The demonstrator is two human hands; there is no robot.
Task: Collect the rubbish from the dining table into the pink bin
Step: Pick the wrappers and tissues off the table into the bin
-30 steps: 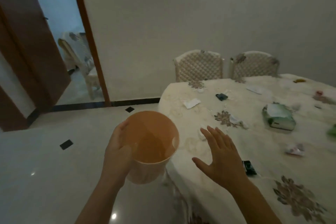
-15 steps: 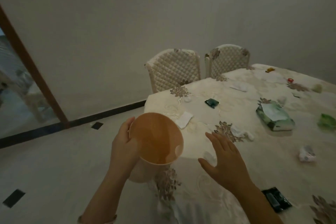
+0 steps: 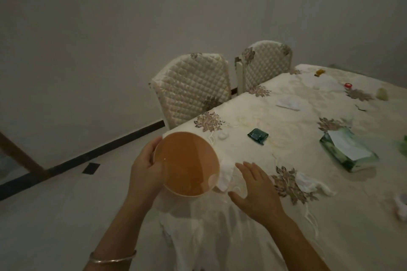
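My left hand [image 3: 145,171] grips the rim of the pink bin [image 3: 187,165] and holds it against the near corner of the dining table [image 3: 286,138]. The bin looks empty inside. My right hand [image 3: 255,191] hovers flat and open over the table edge, just right of a white crumpled paper [image 3: 225,174] that lies beside the bin. Further scraps lie on the cloth: a dark green wrapper [image 3: 257,135], a white tissue [image 3: 312,185], a small white ball [image 3: 222,135], a flat white paper [image 3: 288,103].
A green tissue pack [image 3: 348,152] lies at the right. A red cap [image 3: 348,86], an amber piece [image 3: 319,72] and a pale lump [image 3: 382,94] sit at the far end. Two quilted chairs [image 3: 193,86] stand behind the table. Open floor lies to the left.
I have come closer to the table corner and turned right. The bin has moved up against the table edge, and my right hand has come nearer the white paper.
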